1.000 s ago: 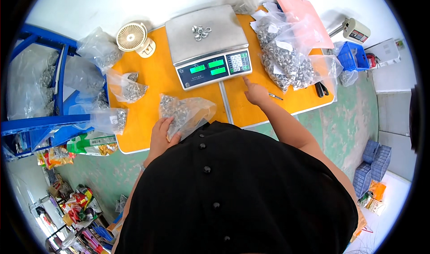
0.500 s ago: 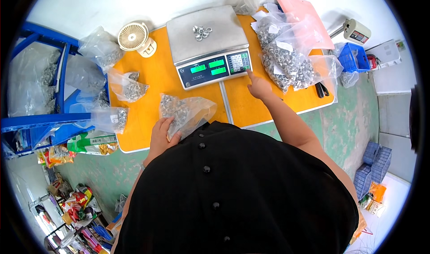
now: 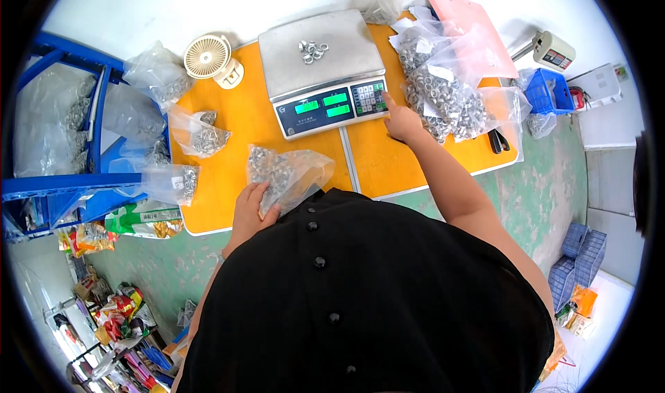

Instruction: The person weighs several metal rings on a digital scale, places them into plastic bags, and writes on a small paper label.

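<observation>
My left hand is closed on the near edge of a clear plastic bag of small metal rings, which lies on the yellow table. My right hand has its index finger stretched out to the right side of the keypad on a digital scale; the other fingers are curled with nothing visible in them. A small pile of silvery metal rings sits on the scale's steel plate. Green displays are lit on its front. Partly under my right hand, a thin dark object shows on the table.
Big bags of rings with paper slips stand right of the scale, beside a black stapler and a pink board. On the left are a small fan, smaller bags of rings and a blue rack.
My right hand has moved a little up and left, its index finger shifting from the scale's lower right corner to the keypad's right side. My left hand and the bag stay put.
</observation>
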Demonstrator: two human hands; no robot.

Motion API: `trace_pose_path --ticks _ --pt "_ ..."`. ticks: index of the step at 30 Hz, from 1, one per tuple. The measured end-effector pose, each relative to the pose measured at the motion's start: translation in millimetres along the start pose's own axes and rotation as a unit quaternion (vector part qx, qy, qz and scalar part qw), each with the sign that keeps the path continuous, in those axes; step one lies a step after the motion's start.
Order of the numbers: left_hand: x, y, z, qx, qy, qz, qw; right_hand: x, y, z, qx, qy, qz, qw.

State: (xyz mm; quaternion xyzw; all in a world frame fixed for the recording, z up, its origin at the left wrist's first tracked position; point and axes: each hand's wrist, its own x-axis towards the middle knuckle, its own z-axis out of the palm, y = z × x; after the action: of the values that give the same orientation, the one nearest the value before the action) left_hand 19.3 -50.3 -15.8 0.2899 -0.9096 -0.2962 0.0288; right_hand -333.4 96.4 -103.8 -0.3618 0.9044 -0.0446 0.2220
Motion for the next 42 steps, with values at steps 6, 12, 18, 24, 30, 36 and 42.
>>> trace_pose_path --ticks 6,12,18,24,30,36,42 --pt "1 3 0 -0.009 -0.002 -0.003 1.0 15 2 -1 -0.011 0.004 -0.007 1.0" --pt "0 4 2 -0.005 0.002 0.002 1.0 18 6 -5 -0.005 -0.003 -0.009 1.0" --pt "-3 2 3 -0.014 0.008 -0.009 1.0 -6 -1 -1 0.014 -0.045 0.014 0.999" --pt "-2 6 0 -0.013 -0.003 -0.018 1.0 -12 -1 2 -0.009 -0.041 0.024 0.999" --pt "-2 6 -2 -0.012 -0.006 -0.02 1.0 10 -3 -9 -0.041 -0.006 0.011 0.999" --pt "-4 2 -3 -0.01 -0.003 -0.022 1.0 18 -12 -16 -0.098 -0.027 0.017 0.995" --pt "-1 -1 0 -0.018 0.001 0.002 1.0 21 -16 -20 -0.118 -0.02 0.021 0.993"
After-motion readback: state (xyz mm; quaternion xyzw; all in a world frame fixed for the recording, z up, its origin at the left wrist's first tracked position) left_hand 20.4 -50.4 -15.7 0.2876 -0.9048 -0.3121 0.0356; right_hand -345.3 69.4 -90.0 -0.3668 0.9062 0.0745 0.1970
